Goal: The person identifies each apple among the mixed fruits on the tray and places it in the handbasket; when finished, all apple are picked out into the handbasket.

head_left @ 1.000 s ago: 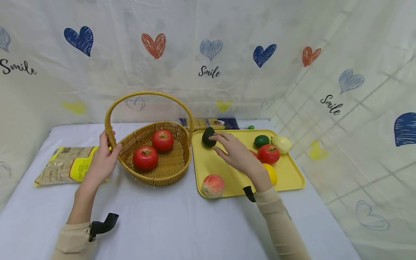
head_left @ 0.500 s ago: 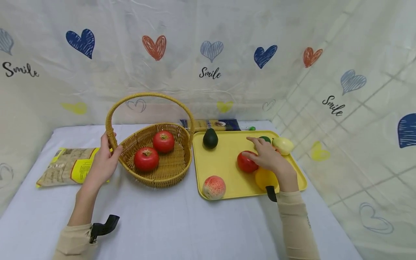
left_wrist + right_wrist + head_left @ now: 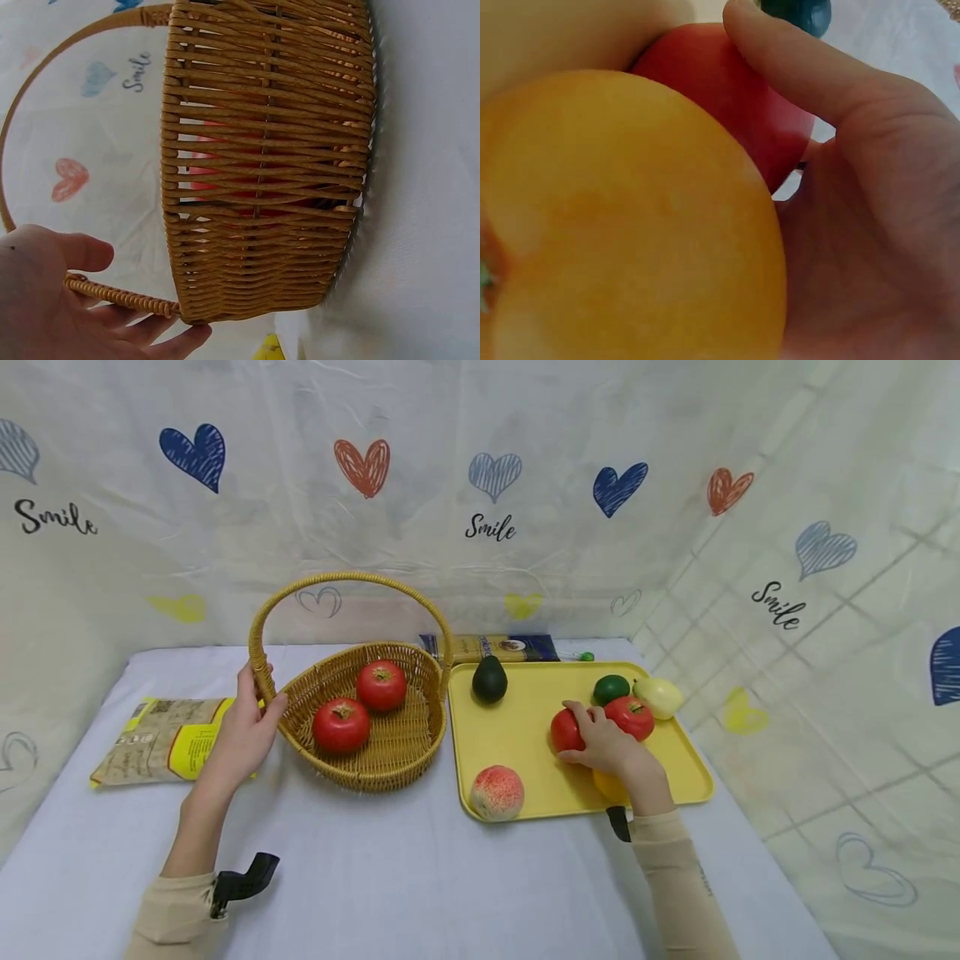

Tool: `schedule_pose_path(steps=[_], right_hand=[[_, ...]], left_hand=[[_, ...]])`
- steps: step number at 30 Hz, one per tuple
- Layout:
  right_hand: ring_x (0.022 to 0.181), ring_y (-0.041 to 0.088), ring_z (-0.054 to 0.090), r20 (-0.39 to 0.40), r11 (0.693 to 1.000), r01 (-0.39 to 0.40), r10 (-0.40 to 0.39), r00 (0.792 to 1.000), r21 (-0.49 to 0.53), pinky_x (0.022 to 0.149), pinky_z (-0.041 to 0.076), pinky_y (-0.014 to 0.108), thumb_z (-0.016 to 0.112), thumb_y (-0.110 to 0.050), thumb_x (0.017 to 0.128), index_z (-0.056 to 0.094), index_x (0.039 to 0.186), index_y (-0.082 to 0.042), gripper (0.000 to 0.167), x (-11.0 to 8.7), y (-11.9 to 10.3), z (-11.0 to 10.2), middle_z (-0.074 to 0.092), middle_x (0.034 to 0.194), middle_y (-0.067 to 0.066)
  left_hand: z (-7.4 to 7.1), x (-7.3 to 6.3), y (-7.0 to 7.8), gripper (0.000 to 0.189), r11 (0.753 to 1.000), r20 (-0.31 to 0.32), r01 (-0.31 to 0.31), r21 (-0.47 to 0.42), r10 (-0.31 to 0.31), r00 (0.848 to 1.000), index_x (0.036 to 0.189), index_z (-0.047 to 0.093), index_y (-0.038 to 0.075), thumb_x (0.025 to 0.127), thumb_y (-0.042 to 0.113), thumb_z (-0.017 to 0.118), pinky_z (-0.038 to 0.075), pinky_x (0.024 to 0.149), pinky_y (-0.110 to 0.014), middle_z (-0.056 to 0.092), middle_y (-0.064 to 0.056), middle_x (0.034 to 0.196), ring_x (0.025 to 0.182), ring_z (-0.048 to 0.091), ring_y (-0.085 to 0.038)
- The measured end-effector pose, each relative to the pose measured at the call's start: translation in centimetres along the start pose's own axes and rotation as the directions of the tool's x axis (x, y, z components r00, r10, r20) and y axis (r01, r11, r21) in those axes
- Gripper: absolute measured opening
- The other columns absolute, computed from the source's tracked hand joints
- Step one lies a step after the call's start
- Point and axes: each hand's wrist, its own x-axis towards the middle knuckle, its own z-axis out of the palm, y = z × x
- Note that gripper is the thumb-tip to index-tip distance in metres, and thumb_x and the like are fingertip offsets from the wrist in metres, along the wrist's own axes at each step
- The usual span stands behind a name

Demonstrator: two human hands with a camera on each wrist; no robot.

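My left hand (image 3: 243, 731) holds the near-left end of the wicker basket's (image 3: 382, 777) tall handle (image 3: 124, 297), thumb on one side and fingers on the other. Inside the basket lie two red pomegranates (image 3: 341, 727). At the right, my right hand (image 3: 613, 750) grips another red pomegranate (image 3: 565, 732) on the yellow tray (image 3: 525, 743), thumb and fingers around it. A yellow-orange fruit (image 3: 630, 225) sits just under that hand and fills much of the right wrist view. Beside the hand is one more pomegranate (image 3: 632, 717).
The tray also bears an avocado (image 3: 490, 680), a peach (image 3: 497, 793), a small green fruit (image 3: 611, 688) and a pale yellow pear-like fruit (image 3: 658, 697). A printed bag (image 3: 157, 739) lies left of the basket; a long packet (image 3: 487, 647) lies behind the tray.
My right hand has left the avocado, moved right across the tray and closed round the red pomegranate there. My left hand stays on the basket handle.
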Motion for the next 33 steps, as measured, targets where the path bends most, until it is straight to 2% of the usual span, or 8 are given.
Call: schedule_pose_path(steps=[3,10,17,23,33], right_hand=[[0.110,0.046,0.061,-0.018,1.000,-0.004,0.004,1.000,-0.005,0.096,0.055,0.064,0.075,-0.041,0.092,0.024,0.156,-0.010,0.087,-0.1,-0.5,0.4,0.044,0.139,0.035],[0.112,0.045,0.058,-0.037,0.998,0.054,-0.055,0.998,-0.021,0.090,0.060,0.055,0.075,-0.041,0.093,0.026,0.156,-0.010,0.086,0.5,-1.7,1.1,0.046,0.135,0.033],[0.109,0.045,0.058,-0.065,0.996,0.089,-0.090,0.994,-0.025,0.088,0.059,0.054,0.075,-0.041,0.093,0.028,0.155,-0.011,0.083,1.0,-3.0,1.8,0.046,0.133,0.030],[0.117,0.044,0.055,-0.036,0.996,0.082,-0.083,0.996,-0.026,0.090,0.058,0.054,0.073,-0.044,0.093,0.026,0.157,-0.015,0.085,1.4,-4.4,2.0,0.043,0.138,0.029],[0.119,0.040,0.054,-0.008,0.984,0.161,-0.162,0.987,-0.077,0.089,0.060,0.052,0.072,-0.048,0.093,0.025,0.160,-0.019,0.087,2.4,-6.7,2.6,0.043,0.142,0.026]], left_hand=[[0.0,0.0,0.0,0.071,1.000,-0.001,-0.002,0.008,0.002,1.000,0.165,-0.007,0.018,0.111,0.031,0.038,0.030,0.112,-0.076,0.015,-0.022,0.172,0.153,0.024,-0.051],[-0.2,0.1,0.0,0.070,1.000,-0.003,-0.014,0.007,0.014,1.000,0.165,-0.006,0.017,0.111,0.030,0.038,0.030,0.113,-0.076,0.016,-0.023,0.171,0.152,0.025,-0.052],[0.0,0.0,0.0,0.070,1.000,0.005,0.001,-0.010,-0.001,1.000,0.165,-0.006,0.018,0.111,0.030,0.037,0.030,0.112,-0.077,0.016,-0.022,0.171,0.152,0.025,-0.052],[0.0,-0.1,-0.1,0.070,1.000,-0.008,-0.018,-0.002,0.018,1.000,0.165,-0.005,0.018,0.111,0.030,0.038,0.033,0.111,-0.076,0.018,-0.024,0.170,0.150,0.028,-0.053],[0.0,-0.1,-0.3,0.071,1.000,0.005,-0.022,0.003,0.022,1.000,0.165,-0.007,0.020,0.111,0.031,0.037,0.028,0.113,-0.077,0.015,-0.026,0.170,0.151,0.025,-0.054]])
